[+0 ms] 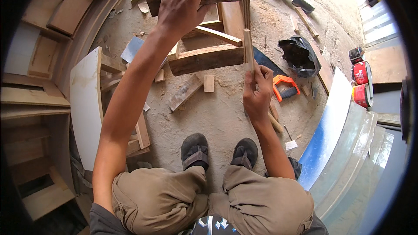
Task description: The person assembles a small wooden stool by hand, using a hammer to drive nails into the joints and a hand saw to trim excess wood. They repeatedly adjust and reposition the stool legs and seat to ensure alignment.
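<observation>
Raised at the far middle is a wooden frame [207, 58], with two dark-faced boards running across and a plywood edge along its right side. My left hand [180, 8] is closed over the far board, its fingers bent across the top edge. The lower end of a thin wooden strip [248, 50] is pinched in my right hand [257, 92]. That strip stands against the right end of the frame; whether it is fastened there I cannot tell. Just right of my right hand, a handsaw [286, 88] with an orange and black handle lies on the floor.
Wood offcuts [186, 92] and a small block [209, 83] lie on the dusty floor. A black plastic bag [299, 55] sits beyond the saw. Red cans [361, 73] and glass sheets [348, 165] stand right. A white panel [86, 109] and wooden cabinets [37, 139] line the left.
</observation>
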A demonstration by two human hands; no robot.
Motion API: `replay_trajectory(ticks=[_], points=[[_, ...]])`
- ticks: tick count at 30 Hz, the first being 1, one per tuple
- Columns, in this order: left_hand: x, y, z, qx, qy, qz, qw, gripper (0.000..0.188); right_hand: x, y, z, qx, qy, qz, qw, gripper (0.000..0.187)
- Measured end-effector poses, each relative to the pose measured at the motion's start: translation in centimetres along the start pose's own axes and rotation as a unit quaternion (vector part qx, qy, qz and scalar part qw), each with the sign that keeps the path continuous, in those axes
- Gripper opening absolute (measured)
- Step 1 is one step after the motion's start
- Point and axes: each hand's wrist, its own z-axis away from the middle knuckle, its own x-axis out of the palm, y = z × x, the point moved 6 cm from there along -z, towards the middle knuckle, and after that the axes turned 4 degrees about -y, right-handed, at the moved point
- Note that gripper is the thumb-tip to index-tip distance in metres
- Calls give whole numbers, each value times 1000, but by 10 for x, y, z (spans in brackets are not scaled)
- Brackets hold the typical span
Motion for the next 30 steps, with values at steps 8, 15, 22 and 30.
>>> replay_trajectory(ticks=[8, 15, 22, 30], points=[[8, 10, 29, -12, 34, 9, 999, 65, 16, 6, -3, -45, -4, 15, 999, 39], [-1, 28, 42, -25, 15, 28, 999, 68, 19, 14, 1, -32, 43, -7, 999, 21], [1, 40, 49, -27, -5, 31, 999, 67, 30, 21, 0, -81, 121, -15, 989, 18], [7, 35, 11, 31, -27, 33, 999, 72, 30, 9, -26, -83, 131, -19, 988, 18]])
